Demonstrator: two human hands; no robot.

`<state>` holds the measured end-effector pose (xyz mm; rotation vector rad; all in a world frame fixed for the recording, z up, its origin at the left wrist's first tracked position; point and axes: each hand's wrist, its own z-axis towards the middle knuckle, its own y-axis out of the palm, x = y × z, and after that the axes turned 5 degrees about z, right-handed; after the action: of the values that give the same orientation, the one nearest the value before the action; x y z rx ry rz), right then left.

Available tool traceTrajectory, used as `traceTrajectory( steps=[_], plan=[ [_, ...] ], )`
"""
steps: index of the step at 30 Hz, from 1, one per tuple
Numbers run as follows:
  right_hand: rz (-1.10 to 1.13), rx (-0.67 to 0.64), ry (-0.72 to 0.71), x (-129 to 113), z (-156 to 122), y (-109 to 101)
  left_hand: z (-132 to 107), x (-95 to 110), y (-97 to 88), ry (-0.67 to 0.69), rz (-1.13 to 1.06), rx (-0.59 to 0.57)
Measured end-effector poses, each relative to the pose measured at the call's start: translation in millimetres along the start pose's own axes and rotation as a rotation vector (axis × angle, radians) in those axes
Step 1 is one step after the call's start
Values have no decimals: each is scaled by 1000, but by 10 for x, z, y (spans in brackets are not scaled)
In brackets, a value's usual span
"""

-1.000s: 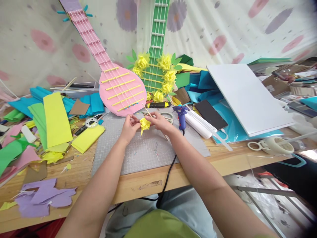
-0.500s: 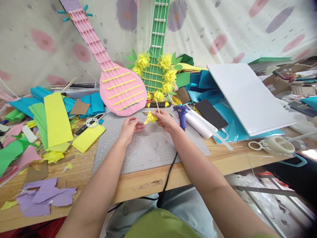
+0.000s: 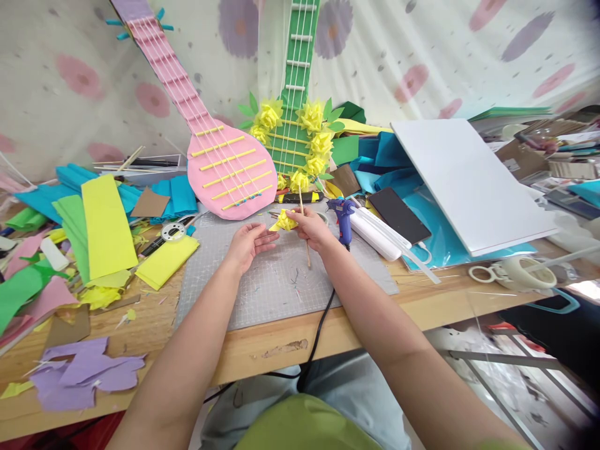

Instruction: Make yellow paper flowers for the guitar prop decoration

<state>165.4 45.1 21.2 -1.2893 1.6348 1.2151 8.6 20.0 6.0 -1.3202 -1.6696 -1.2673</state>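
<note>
My right hand (image 3: 313,229) is closed on a yellow crepe paper flower (image 3: 284,221) and a thin wooden stick (image 3: 308,255), which stands roughly upright between the fingers. To its left, my left hand (image 3: 250,245) is open, its fingers stretched out just beside the flower's pointed petal; whether they touch is hard to tell. Both hands are above a grey cutting mat (image 3: 210,294). Behind them leans a pink paper lute-like instrument (image 3: 229,169), and beside it a green one (image 3: 291,147) edged with yellow paper flowers.
A blue glue gun (image 3: 345,220) stands right of my right hand, near a white power strip (image 3: 382,234) and a dark phone (image 3: 399,215). A white board (image 3: 469,181) lies at the right. Yellow paper (image 3: 109,228) and purple scraps (image 3: 87,372) cover the left. A black cable (image 3: 321,328) crosses the table edge.
The flower has turned slightly in my right hand, and the stick has tilted closer to upright. My left hand's fingers have shifted slightly beside it.
</note>
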Motion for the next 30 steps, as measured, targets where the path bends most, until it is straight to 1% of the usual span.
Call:
traceTrajectory(
  steps=[4, 7, 9, 11, 16, 20, 22, 23, 26, 27, 28, 30],
  plan=[
    [-16, 1, -20, 13, -1, 0, -25, 25, 8, 13, 20, 29],
    [-16, -31, -57, 33, 5, -7, -38, 36, 20, 9, -4, 49],
    [-35, -63, -95, 49, 12, -16, -30, 33, 17, -9, -38, 42],
    [-76, -114, -141, 64, 18, -25, -13, 26, 3, -39, -68, 27],
    [-131, -303, -272, 83, 7, -32, 17, 27, -44, -146, -118, 5],
    [-136, -382, -326, 72, -21, -27, 0, 46, -38, -160, -129, -1],
    [-148, -401, -327, 63, -35, -25, -12, 51, -15, -139, -117, 19],
    [-151, -405, -323, 60, -40, -24, -16, 51, 1, -113, -112, 47],
    [-142, -408, -304, 57, -44, -29, -22, 48, 42, 18, -108, 158],
    [-135, -410, -296, 56, -43, -32, -23, 48, 49, 55, -109, 178],
    [-125, -414, -286, 56, -41, -36, -23, 50, 52, 75, -110, 179],
    [-102, -429, -262, 51, -41, -43, -24, 57, 44, 58, -112, 147]
  ],
)
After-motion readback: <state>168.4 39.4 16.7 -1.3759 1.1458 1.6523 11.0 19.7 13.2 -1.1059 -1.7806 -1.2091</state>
